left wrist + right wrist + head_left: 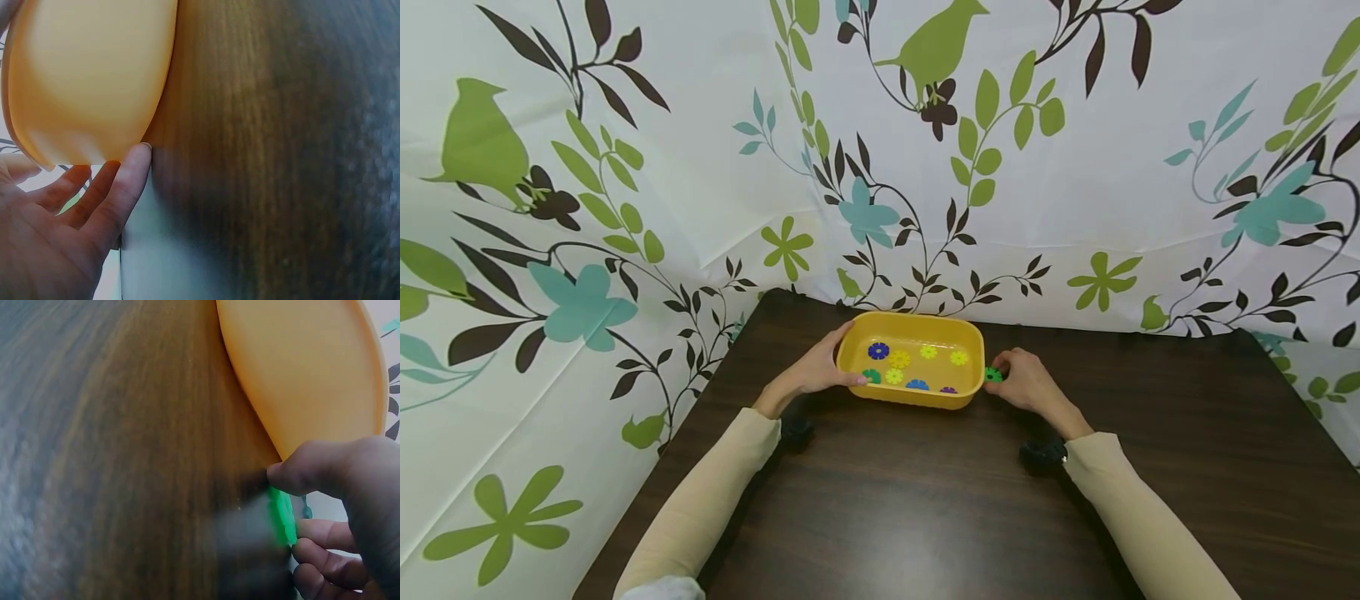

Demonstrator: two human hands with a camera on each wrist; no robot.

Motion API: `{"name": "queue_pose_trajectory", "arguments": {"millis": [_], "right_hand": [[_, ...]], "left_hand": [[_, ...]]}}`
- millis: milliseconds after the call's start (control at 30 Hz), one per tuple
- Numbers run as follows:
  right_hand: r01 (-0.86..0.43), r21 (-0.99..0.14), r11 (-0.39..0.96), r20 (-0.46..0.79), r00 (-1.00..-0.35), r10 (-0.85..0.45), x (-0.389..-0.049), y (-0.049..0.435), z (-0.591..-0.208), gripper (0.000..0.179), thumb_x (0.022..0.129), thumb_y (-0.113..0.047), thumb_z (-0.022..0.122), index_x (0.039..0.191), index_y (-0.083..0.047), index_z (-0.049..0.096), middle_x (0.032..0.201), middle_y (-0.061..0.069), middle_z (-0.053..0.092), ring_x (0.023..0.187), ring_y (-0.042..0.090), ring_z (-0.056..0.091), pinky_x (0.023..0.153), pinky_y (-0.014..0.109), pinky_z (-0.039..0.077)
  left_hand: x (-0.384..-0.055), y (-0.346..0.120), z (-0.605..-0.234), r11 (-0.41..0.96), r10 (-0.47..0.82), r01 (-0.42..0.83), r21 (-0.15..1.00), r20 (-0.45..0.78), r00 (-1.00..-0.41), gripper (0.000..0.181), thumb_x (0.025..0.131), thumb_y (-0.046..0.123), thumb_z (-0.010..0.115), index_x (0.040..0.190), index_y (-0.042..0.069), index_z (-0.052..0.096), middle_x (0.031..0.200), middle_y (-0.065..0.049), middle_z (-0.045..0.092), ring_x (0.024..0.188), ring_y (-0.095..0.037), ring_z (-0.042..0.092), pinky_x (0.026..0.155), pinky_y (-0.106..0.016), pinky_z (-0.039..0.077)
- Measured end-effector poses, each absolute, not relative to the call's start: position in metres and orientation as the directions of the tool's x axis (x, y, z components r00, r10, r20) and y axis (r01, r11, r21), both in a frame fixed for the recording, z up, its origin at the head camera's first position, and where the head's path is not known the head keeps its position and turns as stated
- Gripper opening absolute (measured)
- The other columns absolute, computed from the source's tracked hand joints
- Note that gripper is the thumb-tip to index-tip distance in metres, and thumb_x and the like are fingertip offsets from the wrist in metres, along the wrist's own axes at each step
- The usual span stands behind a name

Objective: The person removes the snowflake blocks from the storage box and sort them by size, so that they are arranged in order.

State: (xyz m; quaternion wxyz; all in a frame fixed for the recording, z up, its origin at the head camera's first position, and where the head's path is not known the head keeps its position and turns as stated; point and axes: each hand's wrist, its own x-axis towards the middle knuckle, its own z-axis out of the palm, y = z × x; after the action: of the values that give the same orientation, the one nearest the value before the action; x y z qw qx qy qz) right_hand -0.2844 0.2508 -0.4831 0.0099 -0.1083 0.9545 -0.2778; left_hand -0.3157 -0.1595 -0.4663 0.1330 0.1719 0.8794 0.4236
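A yellow plastic tub point(912, 400) with rounded corners sits on the dark table. My left hand point(817, 363) holds its left end, thumb at the front rim and fingers along the side. In the left wrist view, fingers point(122, 194) reach along the tub's end wall point(94, 81). Just off the tub's right end, my right hand point(1027, 383) pinches a green notched disc point(993, 375) between thumb and fingers. The right wrist view shows that green disc point(282, 515) on edge, close beside the tub's wall point(306, 369).
Inside the tub lie several flower-shaped discs, among them a dark blue disc point(878, 351), a yellow disc point(899, 359) and a teal disc point(872, 376). Leaf-and-bird patterned cloth point(700, 167) hangs behind and left of the brown wood-grain table point(895, 492).
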Motion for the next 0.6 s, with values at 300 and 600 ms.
{"name": "queue_pose_trajectory", "arguments": {"millis": [300, 600], "right_hand": [[-0.186, -0.557, 0.809, 0.029, -0.978, -0.205, -0.283, 0.253, -0.48, 0.047, 0.091, -0.027, 0.084, 0.121, 0.008, 0.074, 0.115, 0.024, 0.071, 0.104, 0.035, 0.07, 0.093, 0.053, 0.062], [-0.167, -0.555, 0.815, 0.085, -0.986, -0.144, -0.277, 0.256, -0.463, 0.042, 0.099, -0.024, 0.075, 0.127, 0.006, 0.072, 0.117, 0.025, 0.072, 0.104, 0.037, 0.068, 0.091, 0.054, 0.061]], "left_hand": [[-0.315, -0.161, -0.465, 0.585, 0.425, 0.206, 0.784, -0.08, -0.902, 0.122, 0.086, 0.042, 0.09, 0.177, 0.013, 0.013, 0.178, -0.022, 0.027, 0.151, -0.043, 0.044, 0.133, -0.062, 0.035], [-0.315, -0.161, -0.467, 0.572, 0.43, 0.196, 0.796, -0.087, -0.899, 0.121, 0.087, 0.04, 0.09, 0.177, 0.015, 0.013, 0.178, -0.021, 0.027, 0.151, -0.042, 0.044, 0.133, -0.062, 0.035]]}}
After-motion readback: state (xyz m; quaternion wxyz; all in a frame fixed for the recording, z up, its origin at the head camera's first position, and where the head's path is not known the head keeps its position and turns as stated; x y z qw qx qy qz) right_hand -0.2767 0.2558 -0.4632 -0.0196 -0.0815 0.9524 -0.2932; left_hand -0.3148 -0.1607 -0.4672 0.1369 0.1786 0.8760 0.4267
